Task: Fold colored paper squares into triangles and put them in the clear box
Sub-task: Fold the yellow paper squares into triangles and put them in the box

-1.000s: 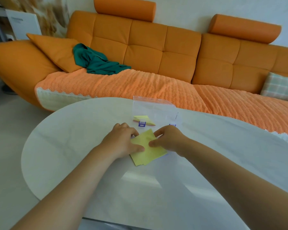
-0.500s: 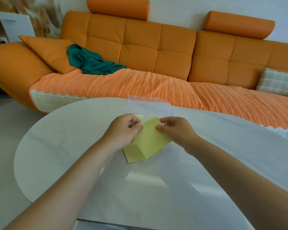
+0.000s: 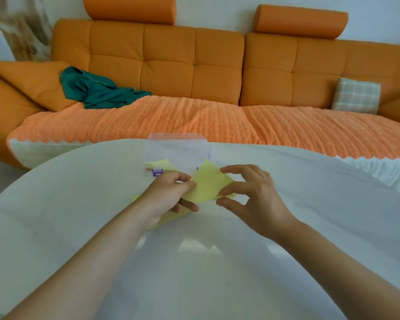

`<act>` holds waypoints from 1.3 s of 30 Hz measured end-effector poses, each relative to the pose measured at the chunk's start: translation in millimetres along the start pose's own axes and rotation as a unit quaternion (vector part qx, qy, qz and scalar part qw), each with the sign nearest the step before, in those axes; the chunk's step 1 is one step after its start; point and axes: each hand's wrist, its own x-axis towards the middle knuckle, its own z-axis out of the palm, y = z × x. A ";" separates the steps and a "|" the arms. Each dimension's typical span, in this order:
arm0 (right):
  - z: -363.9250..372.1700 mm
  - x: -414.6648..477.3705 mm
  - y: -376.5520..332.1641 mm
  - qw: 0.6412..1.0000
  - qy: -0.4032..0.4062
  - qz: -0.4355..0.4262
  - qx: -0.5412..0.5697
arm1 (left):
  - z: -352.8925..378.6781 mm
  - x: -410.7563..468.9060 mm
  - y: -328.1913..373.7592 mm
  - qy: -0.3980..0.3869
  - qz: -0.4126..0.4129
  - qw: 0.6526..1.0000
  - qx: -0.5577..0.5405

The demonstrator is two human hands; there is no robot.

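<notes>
Closest in, 2 bare forearms reach over the white table (image 3: 79, 204) to 1 yellow paper square (image 3: 208, 183), lifted clear of the tabletop. The left hand (image 3: 169, 197) pinches its left corner between thumb and fingers. The right hand (image 3: 252, 197) nips the right corner with thumb and forefinger, the other 3 fingers fanned loose. Such a sheet should be near weightless and floppy, creasing at any hard squeeze, so the corners are the sensible hold (opposite ones, brought together for a triangle). Under the left hand lies a stack of yellow sheets (image 3: 169, 220). Just beyond stands the clear box (image 3: 176, 146), with 1 folded yellow piece (image 3: 157, 163) inside. The table looks smooth and slick. Behind it, an orange sofa (image 3: 166, 61) carries a green cloth (image 3: 97, 91) and a plaid cushion (image 3: 356, 95).
</notes>
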 end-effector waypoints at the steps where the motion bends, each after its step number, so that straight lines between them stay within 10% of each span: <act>1: -1.5 -1.5 3.1 1.000 0.000 0.015 0.018 | 2.5 -0.7 1.1 -0.016 0.004 0.999 0.033; 15: -3.0 -2.5 26.3 0.957 -0.060 0.200 0.201 | 27.1 -1.4 -2.2 -0.145 0.076 0.983 0.081; 39: -0.4 -2.0 17.6 0.924 -0.034 0.270 0.270 | 49.0 -7.3 -13.7 -0.012 0.184 0.974 0.132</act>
